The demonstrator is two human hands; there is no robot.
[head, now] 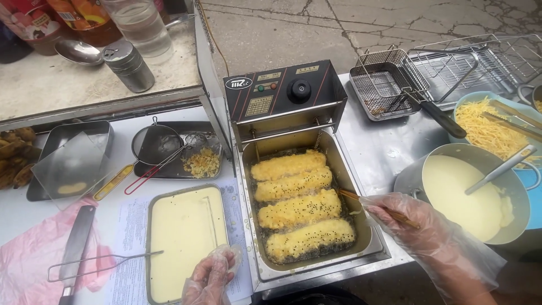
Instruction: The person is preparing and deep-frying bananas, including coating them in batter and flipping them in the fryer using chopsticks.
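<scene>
My right hand (415,223), in a clear plastic glove, holds wooden chopsticks (351,196) whose tips reach into the electric deep fryer (285,96). Several battered, seed-speckled golden pieces (299,209) lie side by side in the oil. My left hand (212,277), also gloved, rests with curled fingers on the near edge of a rectangular metal tray of pale yellow batter (186,231), holding nothing that I can see.
A round pot of batter with a ladle (474,192) stands at the right, behind it a bowl of shredded cheese (488,130) and a wire fry basket (389,85). At the left lie a knife (76,243), a wire tool (101,262), a skimmer tray (169,149) and a pink bag (28,260).
</scene>
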